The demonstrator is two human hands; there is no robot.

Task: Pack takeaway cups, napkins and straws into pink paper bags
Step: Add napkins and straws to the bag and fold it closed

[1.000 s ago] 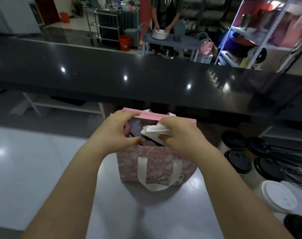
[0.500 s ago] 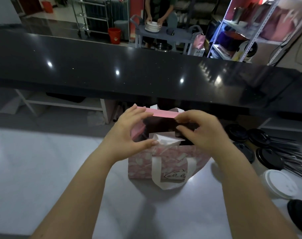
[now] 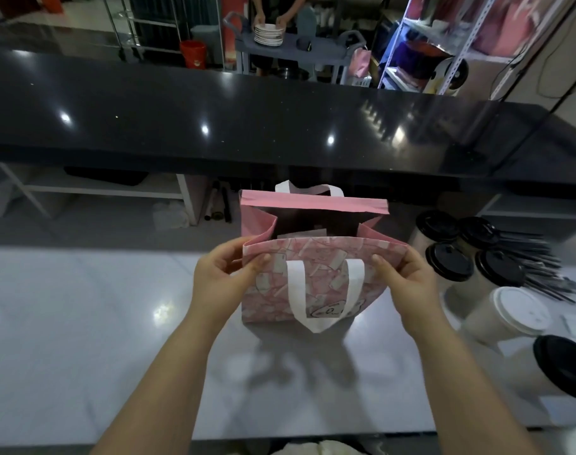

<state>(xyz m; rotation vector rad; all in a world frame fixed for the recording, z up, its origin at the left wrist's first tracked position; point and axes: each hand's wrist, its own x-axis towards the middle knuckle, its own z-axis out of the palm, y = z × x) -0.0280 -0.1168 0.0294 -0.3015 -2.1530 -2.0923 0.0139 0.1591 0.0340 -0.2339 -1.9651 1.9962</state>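
We are holding a pink patterned paper bag [image 3: 313,287] with flat white handles, which is standing upright at the centre of the frame with its mouth open. It is resting on a pale grey glossy counter [image 3: 83,323]. Beyond it a raised black polished countertop [image 3: 181,110] is running across the upper half. At the top a person [image 3: 276,4] is handling a stack of white plates [image 3: 268,34] on a grey cart [image 3: 326,47], beside metal shelving [image 3: 477,44] at the upper right.

Our left hand [image 3: 221,280] is pinching the bag's near rim at its left corner, thumb on the front panel. Our right hand [image 3: 408,284] is pinching the same rim at the right corner.

At the right of the frame we are counting five black-lidded paper cups [image 3: 449,261], one white-lidded paper cup [image 3: 516,310] and a pile of black straws [image 3: 543,267].
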